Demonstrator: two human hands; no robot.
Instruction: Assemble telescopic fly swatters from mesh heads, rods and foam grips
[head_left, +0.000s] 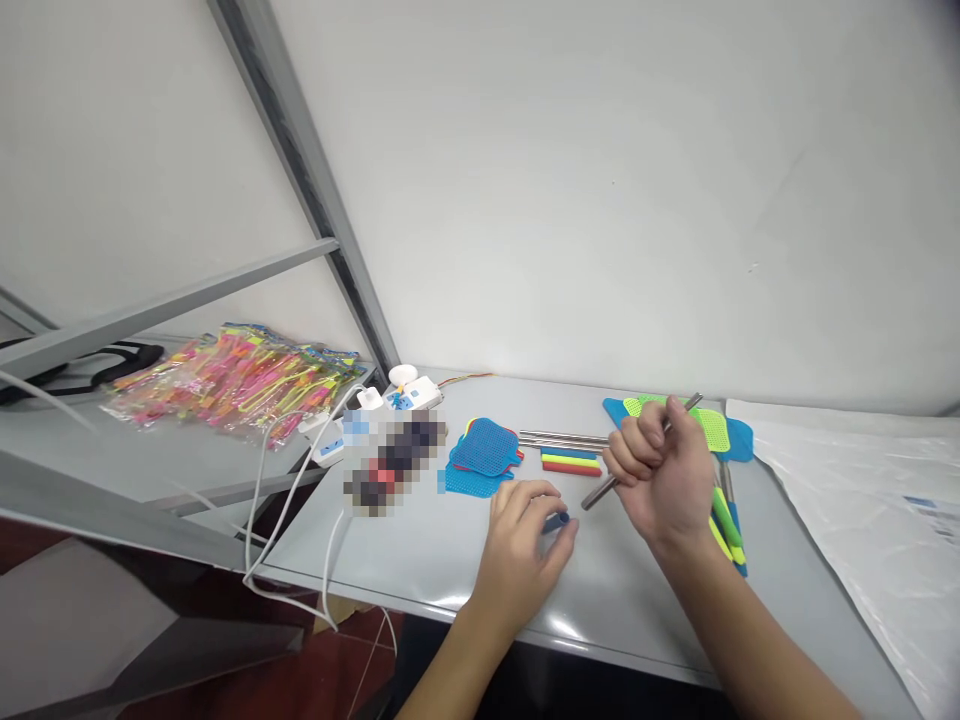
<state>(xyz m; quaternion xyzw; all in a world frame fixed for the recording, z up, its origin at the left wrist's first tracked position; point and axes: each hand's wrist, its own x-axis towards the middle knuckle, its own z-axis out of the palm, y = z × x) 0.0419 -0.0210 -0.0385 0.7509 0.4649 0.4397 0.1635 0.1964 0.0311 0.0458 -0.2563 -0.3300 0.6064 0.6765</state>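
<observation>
Over the table [420, 560], right hand [660, 470] clasps metal rod [600, 492]; left hand [521, 540] curls around blue tube [553, 523], grip unclear.

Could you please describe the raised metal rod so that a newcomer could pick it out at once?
Above the grey table, find the right hand. The silvery rod slants through its fist, showing at both ends. Unlike the metal rods lying flat nearby, this one is gripped and tilted.
</observation>
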